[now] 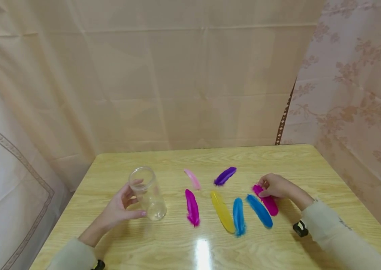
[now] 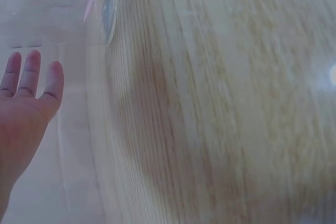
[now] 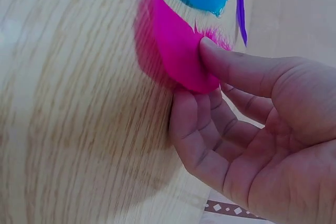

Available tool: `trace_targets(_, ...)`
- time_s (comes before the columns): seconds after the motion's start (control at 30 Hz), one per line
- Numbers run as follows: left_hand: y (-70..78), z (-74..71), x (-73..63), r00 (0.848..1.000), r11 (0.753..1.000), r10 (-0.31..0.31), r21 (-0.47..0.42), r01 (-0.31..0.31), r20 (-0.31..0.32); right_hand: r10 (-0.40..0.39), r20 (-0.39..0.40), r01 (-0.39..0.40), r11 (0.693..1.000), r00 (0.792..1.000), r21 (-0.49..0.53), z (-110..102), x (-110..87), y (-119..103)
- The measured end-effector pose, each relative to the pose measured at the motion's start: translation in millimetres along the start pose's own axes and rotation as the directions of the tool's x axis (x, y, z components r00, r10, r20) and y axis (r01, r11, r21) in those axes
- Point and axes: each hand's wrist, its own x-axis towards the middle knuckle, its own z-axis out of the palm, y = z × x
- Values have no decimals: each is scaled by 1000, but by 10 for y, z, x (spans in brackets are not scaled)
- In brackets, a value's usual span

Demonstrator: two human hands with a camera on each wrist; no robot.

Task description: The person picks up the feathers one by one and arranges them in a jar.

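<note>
On the left of the table, my left hand (image 1: 121, 207) is round the side of a clear jar (image 1: 150, 200), thumb at the front and a finger behind it near the rim. Three fairly straight fingers (image 2: 31, 74) show close to the transparent wall in the left wrist view; the thumb is out of that frame. At the right, my right hand (image 1: 274, 186) pinches a magenta feather (image 3: 176, 51) between thumb and curled fingers, its frayed end by the thumb. A blue feather (image 1: 259, 211) lies just left of it.
Between the hands on the wooden table (image 1: 163, 247) lie a light pink feather (image 1: 193, 179), a purple feather (image 1: 225, 176), another magenta feather (image 1: 192, 207), a yellow feather (image 1: 222, 211) and a second blue feather (image 1: 239, 216). Cloth curtains (image 1: 190, 82) hang behind and at both sides.
</note>
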Motion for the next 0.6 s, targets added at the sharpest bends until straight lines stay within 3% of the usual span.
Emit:
trace_targets(0.33, 20, 60, 67, 1000, 998, 12, 57, -12, 6, -27, 34, 23, 994, 999, 110, -60, -52, 46)
trace_targets(0.6, 40, 84, 123, 999, 992, 39, 122, -40, 9, -66, 10, 64, 983, 998, 174, -112, -48, 41)
